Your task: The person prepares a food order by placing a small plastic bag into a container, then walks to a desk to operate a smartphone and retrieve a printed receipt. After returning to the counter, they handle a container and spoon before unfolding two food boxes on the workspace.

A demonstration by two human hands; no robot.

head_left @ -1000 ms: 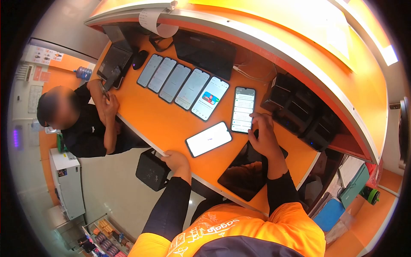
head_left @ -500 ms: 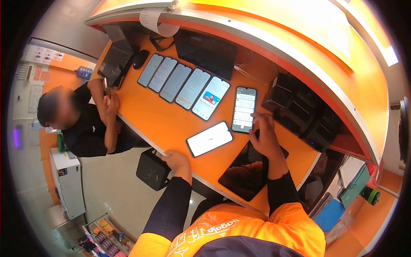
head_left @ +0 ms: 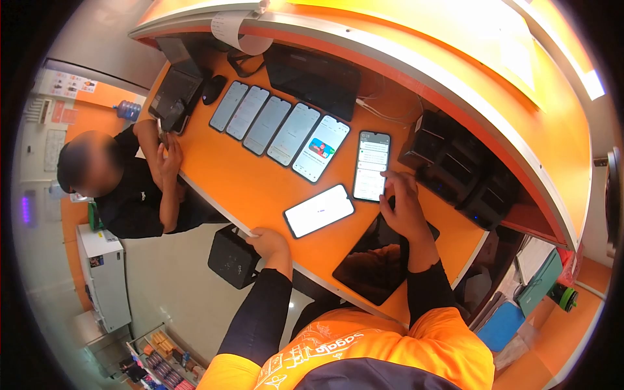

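On the orange desk point(head_left: 253, 179), my right hand point(head_left: 402, 201) touches or hovers at the lower right edge of a lit phone point(head_left: 372, 166), its fingers apart and holding nothing. My left hand point(head_left: 270, 246) rests on the desk's front edge, fingers bent around the rim. Between my hands lies a phone with a white screen point(head_left: 319, 210), turned sideways. Several lit phones stand in a slanted row, the rightmost showing a colourful picture point(head_left: 320, 149). A dark tablet point(head_left: 372, 260) lies partly under my right forearm.
A person in black point(head_left: 133, 195) holds a small device at the left. Behind the phones are a black mouse point(head_left: 213, 90), a dark screen point(head_left: 312, 78) and a cable. Black boxes point(head_left: 455, 159) stand at the right. A black stool point(head_left: 234, 255) is below the desk.
The screen of the phone by my right hand now shows a different layout, with fewer separate panels and a pale lower part. Both my hands have stayed in place.
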